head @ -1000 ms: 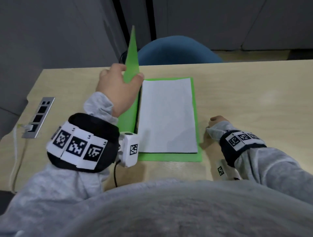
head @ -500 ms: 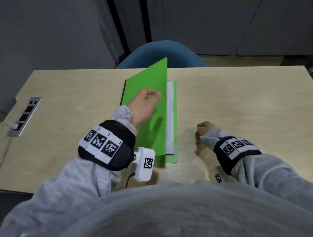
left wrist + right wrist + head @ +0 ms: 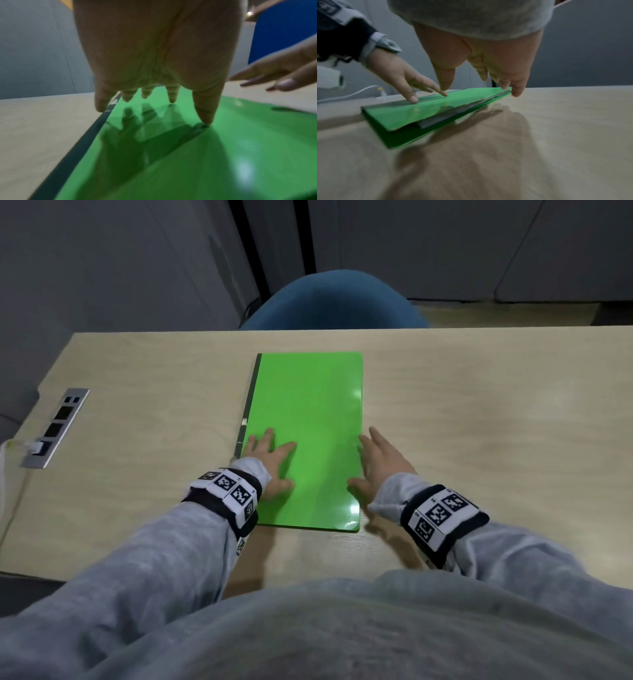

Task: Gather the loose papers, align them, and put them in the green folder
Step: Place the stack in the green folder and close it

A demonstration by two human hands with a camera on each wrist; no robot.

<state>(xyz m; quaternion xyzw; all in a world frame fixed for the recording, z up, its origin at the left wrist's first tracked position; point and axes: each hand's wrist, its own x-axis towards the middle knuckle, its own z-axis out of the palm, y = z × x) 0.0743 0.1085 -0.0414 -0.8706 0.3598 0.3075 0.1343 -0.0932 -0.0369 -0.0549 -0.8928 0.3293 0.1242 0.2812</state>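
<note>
Pale wood-grain desk [image 3: 479,392], set against grey cabinet fronts, with a blue rounded chair back [image 3: 334,299] behind its far edge.

Item 1: glossy green plastic folder with a dark spine strip [image 3: 308,422], lying flat mid-desk, cover down, spine to the left. From the right wrist view the cover rides slightly proud along the open edge, and the grey edge of a stack of loose papers [image 3: 440,119] shows between the 2 leaves, so the papers sit inside.

Item 2: left hand [image 3: 270,463], fingers straight and spread, resting on the near-left part of the cover by the spine; the thumb tip touches the plastic in the left wrist view. Nothing is grasped.

Item 3: right hand [image 3: 380,467], fingers extended and loose, at the folder's near-right edge; fingertips reach the open edge and the desk beside it. Nothing is grasped. Whether the palm bears on the cover cannot be told.

Item 4: silver recessed socket strip [image 3: 56,428] at the desk's left edge, with a white cable [image 3: 8,474] plugged in.

Step in hand, by judgement: closing and flattening, with the task nearly complete. No loose sheet lies on the visible desk.

Next move, by judgement: light downward pressure toward the open edge to seat the cover, checking that no paper corner protrudes, then lifting both hands clear without dragging the slick folder.
</note>
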